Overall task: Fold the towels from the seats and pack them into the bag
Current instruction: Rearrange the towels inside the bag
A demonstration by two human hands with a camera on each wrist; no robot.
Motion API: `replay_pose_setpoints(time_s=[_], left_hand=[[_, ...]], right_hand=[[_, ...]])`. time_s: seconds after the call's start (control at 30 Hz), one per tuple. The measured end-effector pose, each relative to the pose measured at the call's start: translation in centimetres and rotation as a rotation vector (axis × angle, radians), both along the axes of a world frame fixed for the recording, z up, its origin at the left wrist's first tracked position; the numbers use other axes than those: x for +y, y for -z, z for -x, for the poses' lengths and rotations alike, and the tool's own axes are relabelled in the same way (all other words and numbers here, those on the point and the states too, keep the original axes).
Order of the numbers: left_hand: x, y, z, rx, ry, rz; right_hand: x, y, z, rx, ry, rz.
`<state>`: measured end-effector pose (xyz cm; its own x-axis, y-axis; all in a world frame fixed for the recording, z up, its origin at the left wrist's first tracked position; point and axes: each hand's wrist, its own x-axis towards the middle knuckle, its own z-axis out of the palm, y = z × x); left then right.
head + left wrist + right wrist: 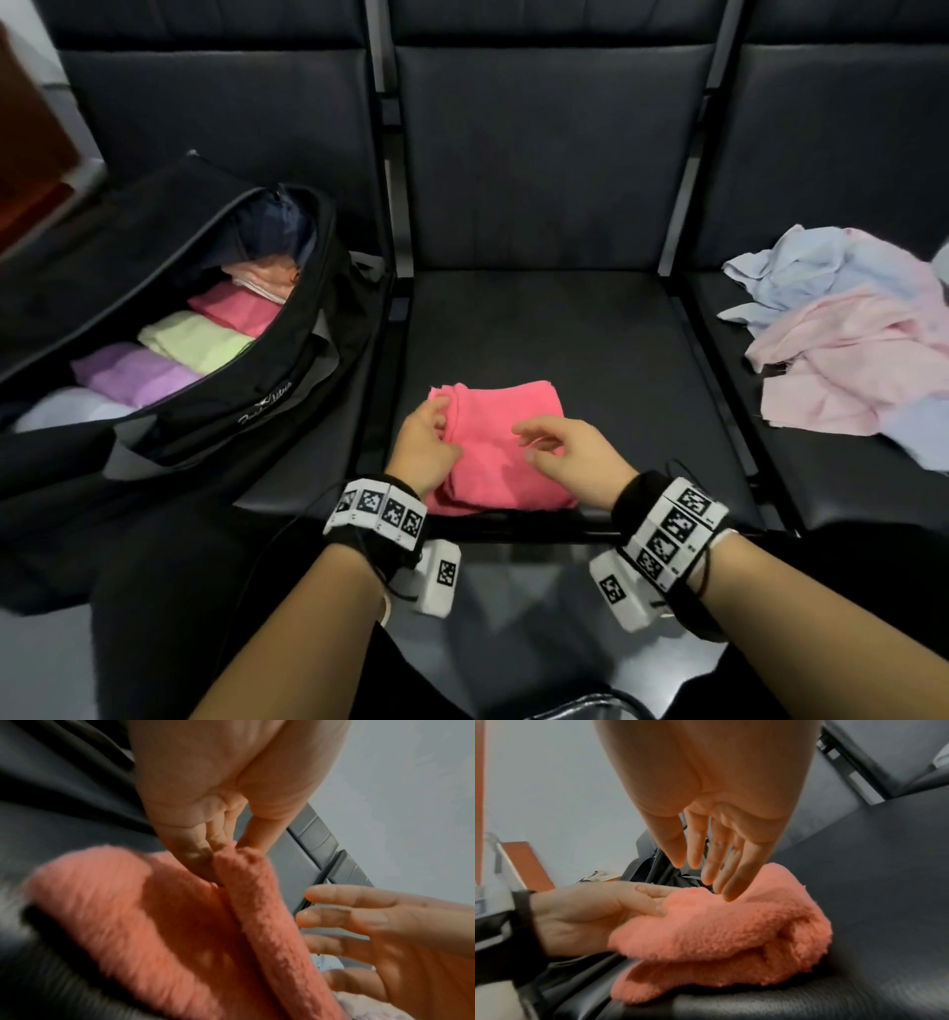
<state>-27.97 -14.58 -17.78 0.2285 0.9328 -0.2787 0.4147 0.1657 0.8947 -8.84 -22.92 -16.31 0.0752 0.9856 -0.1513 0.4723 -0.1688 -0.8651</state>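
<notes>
The pink towel (500,447) lies folded on the near part of the middle seat (565,318), and both hands are at it. The left hand (423,446) has its grip on the towel's left edge: the left wrist view shows fingertips (205,850) pinching a raised fold of the pile. The right hand (570,452) hovers just over the towel with fingers spread and relaxed, its grip released and holding nothing; in the right wrist view the fingertips (729,892) hang just above the fabric, and whether they touch it I cannot tell.

This towel looks folded, or within one last fold of it, so the next step is likely to lift it into the bag.

The bag (267,401) sits open on the left seat, with folded towels packed in a row inside: white, purple, green, pink, and more behind.

Farther off, on the right seat, a loose heap (852,334) of pale pink and blue towels is still unfolded. By my reckoning the job is past halfway.
</notes>
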Motion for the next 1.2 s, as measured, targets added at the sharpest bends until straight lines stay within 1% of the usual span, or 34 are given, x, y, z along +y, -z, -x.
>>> replay_pose_setpoints(time_s=[0.07,0.1,0.23,0.3,0.33,0.4,0.47,0.53,0.6,0.67,0.7,0.77,0.87,0.9,1.03,1.07,1.1,1.13,1.2], left_hand=[[0.6,0.0,0.7,-0.04,-0.02,-0.058],[0.7,0.2,1.2,-0.03,-0.033,-0.069],[0.5,1.6,2.4,0.115,-0.065,-0.043],[0.4,2.2,2.5,0.141,-0.075,-0.05],[0.4,2.4,2.5,0.158,-0.08,-0.068],[0.4,2.3,2.4,0.242,-0.093,-0.136],[0.1,2.1,2.2,0.34,-0.07,-0.252],[-0.4,1.8,1.7,0.349,0.043,-0.37],[-1.4,1.6,0.8,0.391,0.233,-0.406],[-2.5,1.4,0.0,0.544,0.394,-0.357],[-2.9,1.5,-0.3,0.636,0.447,-0.328],[-3.4,1.6,-0.6,0.74,0.496,-0.296],[-3.4,1.4,-0.7,0.785,0.515,-0.329],[-3.3,1.4,-0.7,0.798,0.522,-0.335],[-3.5,1.6,-0.8,0.851,0.497,-0.385],[-3.5,1.6,-0.8,0.854,0.476,-0.412],[-3.5,1.6,-0.8,0.85,0.454,-0.429],[-3.3,1.7,-0.8,0.843,0.439,-0.435],[-2.9,1.7,-0.7,0.818,0.441,-0.437]], right_hand=[[-0.2,0.1,0.1,-0.039,-0.044,-0.038],[-0.2,0.1,0.2,-0.075,-0.084,-0.036],[-0.7,0.7,0.7,-0.274,-0.26,0.009],[-0.9,1.1,0.8,-0.345,-0.336,0.01],[-1.0,1.2,0.9,-0.356,-0.353,0.005],[-1.2,1.3,0.9,-0.358,-0.355,-0.032],[-1.4,1.5,0.8,-0.441,-0.359,-0.084],[-1.5,1.9,0.8,-0.611,-0.388,-0.094],[-1.8,2.5,1.0,-0.775,-0.407,-0.06],[-2.1,3.2,1.3,-0.878,-0.404,-0.052],[-2.3,3.5,1.4,-0.902,-0.392,-0.067],[-2.3,3.9,1.4,-0.907,-0.377,-0.099],[-1.5,3.9,0.8,-0.84,-0.363,-0.045],[-1.1,3.8,0.6,-0.771,-0.321,-0.028],[-0.3,2.3,-0.3,-0.345,-0.053,-0.049],[-0.4,2.0,-0.6,-0.279,-0.019,-0.049],[-0.5,1.7,-0.7,-0.251,-0.012,-0.043],[-0.5,1.5,-0.8,-0.265,-0.031,-0.042],[-0.8,1.6,-0.5,-0.409,-0.143,-0.051]])
